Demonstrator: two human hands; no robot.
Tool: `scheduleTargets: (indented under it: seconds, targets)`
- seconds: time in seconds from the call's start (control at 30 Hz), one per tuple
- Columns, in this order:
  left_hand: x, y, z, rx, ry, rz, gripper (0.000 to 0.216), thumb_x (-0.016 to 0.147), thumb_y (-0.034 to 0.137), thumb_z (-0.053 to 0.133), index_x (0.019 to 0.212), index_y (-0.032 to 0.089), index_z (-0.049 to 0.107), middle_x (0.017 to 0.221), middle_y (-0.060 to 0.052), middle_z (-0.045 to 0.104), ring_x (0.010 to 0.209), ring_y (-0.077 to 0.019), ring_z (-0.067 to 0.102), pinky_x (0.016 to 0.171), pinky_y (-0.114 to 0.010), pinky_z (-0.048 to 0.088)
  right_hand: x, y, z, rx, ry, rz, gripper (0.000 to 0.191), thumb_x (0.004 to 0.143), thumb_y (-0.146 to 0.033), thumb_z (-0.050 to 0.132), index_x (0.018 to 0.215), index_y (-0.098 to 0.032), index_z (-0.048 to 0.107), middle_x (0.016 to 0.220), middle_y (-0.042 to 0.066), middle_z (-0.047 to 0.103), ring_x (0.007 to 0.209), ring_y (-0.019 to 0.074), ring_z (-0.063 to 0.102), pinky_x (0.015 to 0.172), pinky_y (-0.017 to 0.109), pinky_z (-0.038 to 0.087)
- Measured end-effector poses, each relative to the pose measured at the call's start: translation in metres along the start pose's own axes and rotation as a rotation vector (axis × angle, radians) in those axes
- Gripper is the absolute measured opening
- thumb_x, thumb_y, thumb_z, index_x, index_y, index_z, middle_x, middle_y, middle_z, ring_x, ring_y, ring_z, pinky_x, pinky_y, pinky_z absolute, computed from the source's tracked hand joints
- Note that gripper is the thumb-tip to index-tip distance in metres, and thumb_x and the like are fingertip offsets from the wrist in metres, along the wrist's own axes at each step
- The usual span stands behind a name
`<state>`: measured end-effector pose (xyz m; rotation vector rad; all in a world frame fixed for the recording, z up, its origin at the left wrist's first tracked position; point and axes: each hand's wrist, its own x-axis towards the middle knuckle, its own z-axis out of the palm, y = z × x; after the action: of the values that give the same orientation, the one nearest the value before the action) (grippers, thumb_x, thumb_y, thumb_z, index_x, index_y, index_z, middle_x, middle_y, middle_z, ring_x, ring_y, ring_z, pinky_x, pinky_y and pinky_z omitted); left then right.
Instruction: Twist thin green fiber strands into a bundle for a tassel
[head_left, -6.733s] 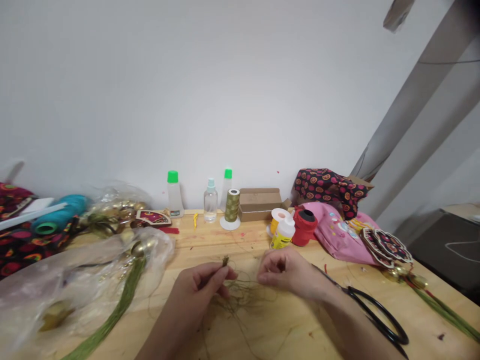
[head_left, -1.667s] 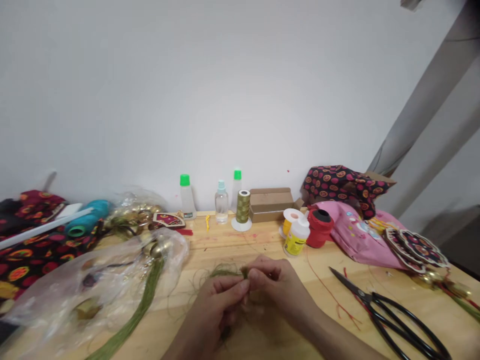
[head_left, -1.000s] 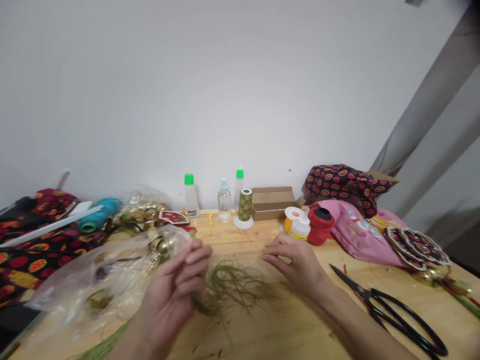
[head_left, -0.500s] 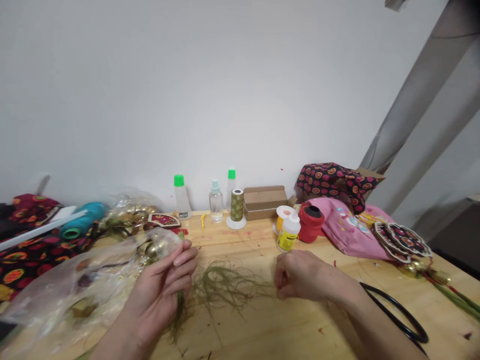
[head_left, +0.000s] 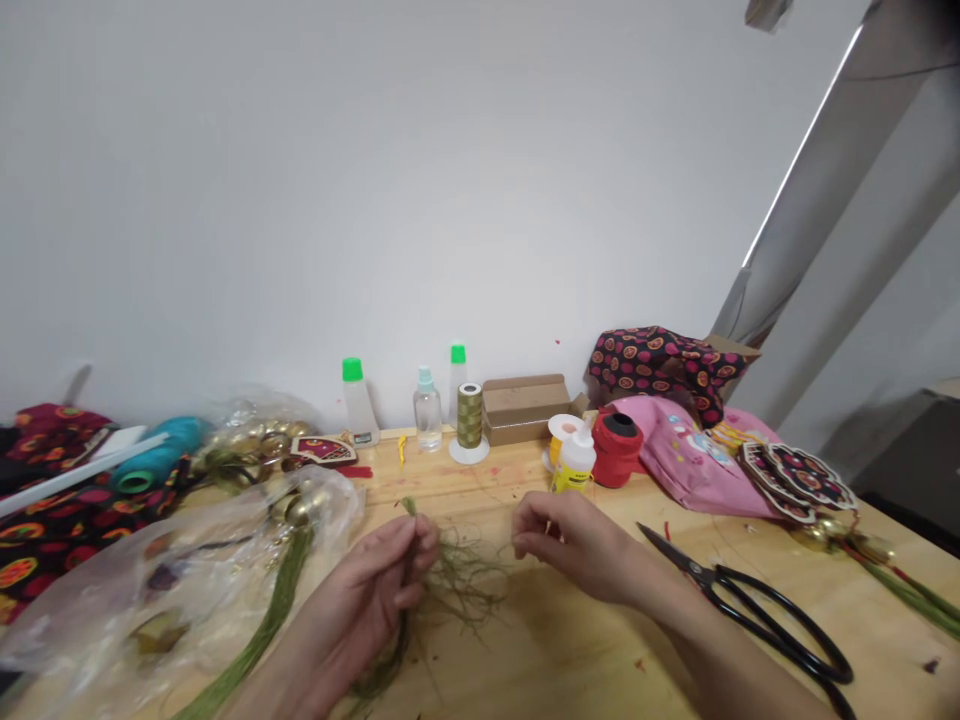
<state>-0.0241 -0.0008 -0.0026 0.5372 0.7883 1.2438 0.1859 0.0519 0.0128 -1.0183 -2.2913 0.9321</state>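
Green thread (head_left: pixel 408 507) in left fingers (head_left: pixel 426 540), plastic bag (head_left: pixel 82 610) holding gold bells (head_left: pixel 298 508)

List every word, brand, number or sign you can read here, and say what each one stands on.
No text is readable.
White plastic bottle with a yellow label: dark print on the label, too small and blurred to read.
Left-hand translucent plastic bottle with a green cap: a small label near its base, too small to read.
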Motion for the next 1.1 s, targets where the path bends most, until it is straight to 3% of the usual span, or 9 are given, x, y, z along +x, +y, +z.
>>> scheduleTargets:
  seconds: [0.17,0.3,0.4,0.57,0.77,1.1]
  targets:
    - [0.002,-0.008,0.004,0.15,-0.044,-0.053,0.012,0.067,0.02,0.062,0.073,0.01,0.066,0.066,-0.004,0.057,0.053,-0.0069,0.046,0.036,-0.013,0.031,0.005,-0.003,0.008,0.386,0.042,0.094,0.004,0.07,-0.018,0.053,0.067,-0.015,0.053,0.059,-0.001,0.058,0.046,0.0057,0.041,0.044,0.017,0.031]
    - [0.003,-0.016,0.008,0.191,-0.048,-0.119,0.009,0.067,0.017,0.062,0.063,0.009,0.065,0.072,-0.008,0.063,0.048,-0.0057,0.048,0.032,-0.012,0.029,0.007,-0.007,0.016,0.518,0.167,0.086,0.007,0.068,-0.02,0.056,0.064,-0.016,0.052,0.053,-0.004,0.053,0.043,0.0052,0.039,0.041,0.017,0.029]
    - [0.002,-0.018,0.013,0.154,-0.028,-0.171,0.008,0.068,0.017,0.061,0.065,0.01,0.065,0.076,-0.008,0.064,0.053,-0.0074,0.054,0.031,-0.011,0.03,0.006,-0.011,0.024,0.443,0.247,0.029,0.006,0.068,-0.018,0.057,0.063,-0.016,0.055,0.053,-0.004,0.055,0.045,0.0061,0.042,0.044,0.018,0.032]
    - [0.003,-0.011,0.012,-0.054,0.154,-0.078,0.01,0.072,0.007,0.055,0.073,0.006,0.065,0.076,-0.007,0.062,0.047,-0.0024,0.049,0.028,-0.007,0.03,0.003,-0.008,0.032,0.23,0.109,-0.052,0.004,0.067,-0.014,0.057,0.065,-0.015,0.06,0.059,-0.001,0.061,0.05,0.0074,0.046,0.048,0.019,0.035]
    - [0.006,0.005,0.005,-0.251,0.222,0.166,0.02,0.077,0.0,0.042,0.074,0.005,0.061,0.073,-0.005,0.057,0.045,-0.0016,0.046,0.027,-0.006,0.034,0.005,0.009,0.019,0.148,0.057,0.075,0.015,0.064,-0.007,0.052,0.071,-0.016,0.061,0.057,-0.002,0.059,0.049,0.0069,0.045,0.047,0.017,0.032]
    - [0.006,0.014,-0.007,-0.297,0.322,0.295,0.023,0.079,-0.001,0.037,0.079,0.008,0.058,0.075,-0.004,0.057,0.047,-0.002,0.049,0.03,-0.006,0.038,0.0,0.019,-0.006,-0.086,-0.076,0.174,0.022,0.064,-0.009,0.052,0.082,-0.017,0.061,0.051,-0.005,0.055,0.048,0.0076,0.046,0.047,0.017,0.032]
